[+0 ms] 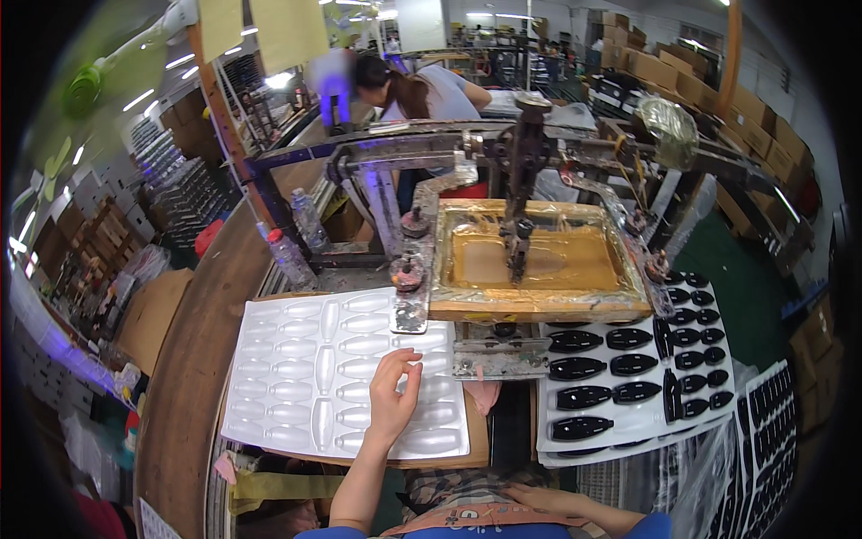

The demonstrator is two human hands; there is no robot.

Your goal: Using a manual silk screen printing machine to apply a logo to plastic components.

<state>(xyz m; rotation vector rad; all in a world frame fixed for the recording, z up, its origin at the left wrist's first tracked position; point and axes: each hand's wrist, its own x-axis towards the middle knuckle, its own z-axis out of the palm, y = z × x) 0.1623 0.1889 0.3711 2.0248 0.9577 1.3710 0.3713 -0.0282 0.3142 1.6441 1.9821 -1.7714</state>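
My left hand (392, 395) hovers over the right part of a white moulded tray (278, 359). Its fingers bend toward the thumb with a small gap, and I see nothing held there. The tray has rows of long bottle-shaped hollows, all white. Low in front of me, my right hand (543, 500) lies flat on my patterned apron (458, 516), fingers stretched out. Ahead stands a screen-printing press with a wooden-framed screen (539, 310), coated in amber-brown ink or film. Below the screen is a small metal fixture (498, 359); what lies on it is hidden.
To the right, another white tray (620, 427) holds several glossy black bottle-shaped pieces (579, 395). Plastic bottles (285, 256) stand left of the press. A pink cloth (483, 395) hangs under the fixture. Across the bench a person (431, 94) bends forward. Cardboard boxes (673, 72) are stacked far right.
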